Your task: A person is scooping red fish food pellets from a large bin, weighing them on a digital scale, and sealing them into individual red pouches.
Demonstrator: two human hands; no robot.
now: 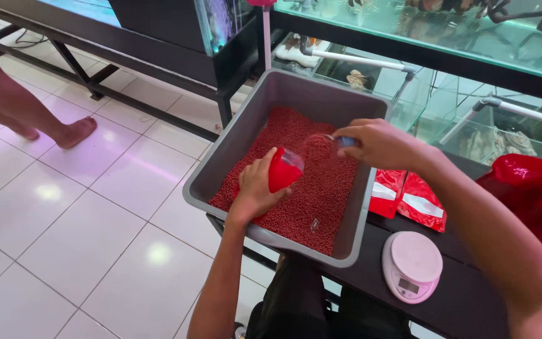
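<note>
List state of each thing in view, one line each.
grey tub: open, partly filled with red pellets
red pouch: open, held tilted by left hand
clear scoop: loaded with pellets, held by right hand at the pouch mouth
sealed red pouches: lying flat beside the tub
white scale: nothing on it

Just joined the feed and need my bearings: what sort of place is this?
Probably an aquarium or fish shop: glass fish tanks on black stands, a grey tub of red pellets, and a small white scale beside sealed red pouches.
</note>
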